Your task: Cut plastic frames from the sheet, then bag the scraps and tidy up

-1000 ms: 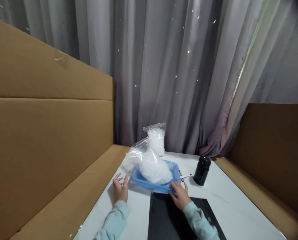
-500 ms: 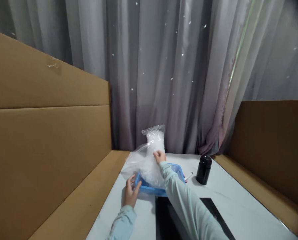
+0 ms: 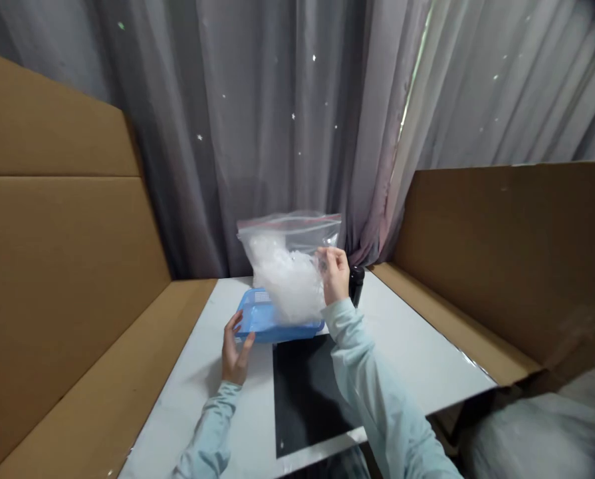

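My right hand [image 3: 335,269] pinches the right side of a clear zip bag [image 3: 297,286] filled with white, fluffy-looking stuff. The bag hangs above a blue plastic basket [image 3: 257,319] and hides its right part. At the basket's left front corner is my left hand [image 3: 235,352], thumb on the front and fingers on the left side. Behind the lifted bag, a second white-filled bag [image 3: 264,245] shows partly through the clear plastic.
A black lidded bottle [image 3: 356,283] stands right of the bag, partly hidden by my right hand. In front of the basket lies a black mat [image 3: 307,392] on the white table [image 3: 407,359]. Cardboard walls [image 3: 58,266] flank the table, and a grey curtain [image 3: 257,146] hangs behind.
My right hand has lifted the zip bag up out of the basket and towards me. My left hand stays at the basket's corner. The view has turned to the right.
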